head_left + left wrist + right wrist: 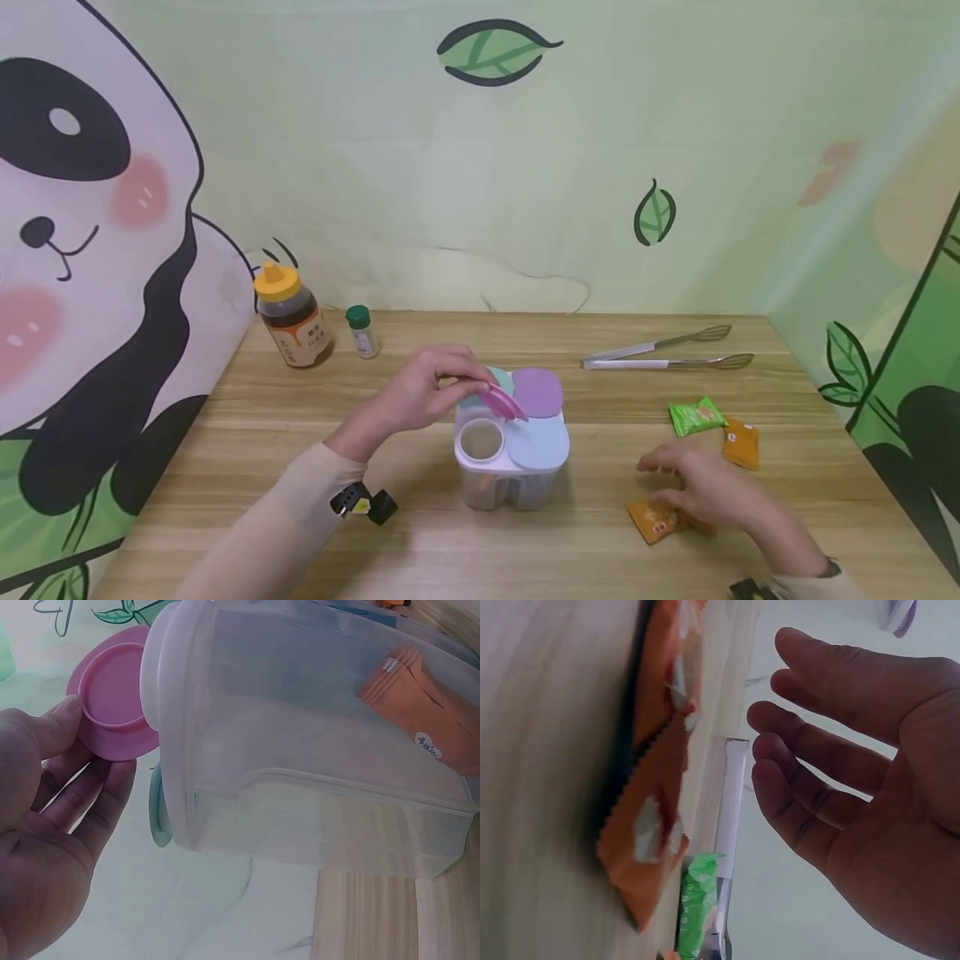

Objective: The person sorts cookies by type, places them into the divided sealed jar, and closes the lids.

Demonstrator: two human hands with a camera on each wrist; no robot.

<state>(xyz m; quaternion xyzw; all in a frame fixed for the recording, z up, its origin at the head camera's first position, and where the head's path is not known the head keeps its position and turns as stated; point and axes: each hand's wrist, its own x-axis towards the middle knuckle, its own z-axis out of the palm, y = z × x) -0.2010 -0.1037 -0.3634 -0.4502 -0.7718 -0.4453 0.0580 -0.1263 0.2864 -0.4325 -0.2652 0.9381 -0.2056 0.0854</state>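
My left hand [429, 390] pinches a pink lid [502, 402] between thumb and fingers, tilted over a clear storage container [517, 493]. The lid's round inner rim faces the left wrist view. Teal, purple [537, 392] and light blue [538, 442] lids cover other compartments, while the front left round opening [482, 440] is uncovered. Through the clear wall shows an orange packet [424, 712] inside. My right hand [705, 482], empty with fingers loosely bent, hovers just above orange packets [651, 520] lying on the table; it partly hides them in the head view.
A green packet [696, 416] and another orange packet [742, 443] lie behind the right hand. Farther back are metal tongs [637, 363]. At the back left stand a yellow-capped jar [297, 329] and a small green-capped bottle [363, 333]. A printed backdrop borders the wooden table [405, 533].
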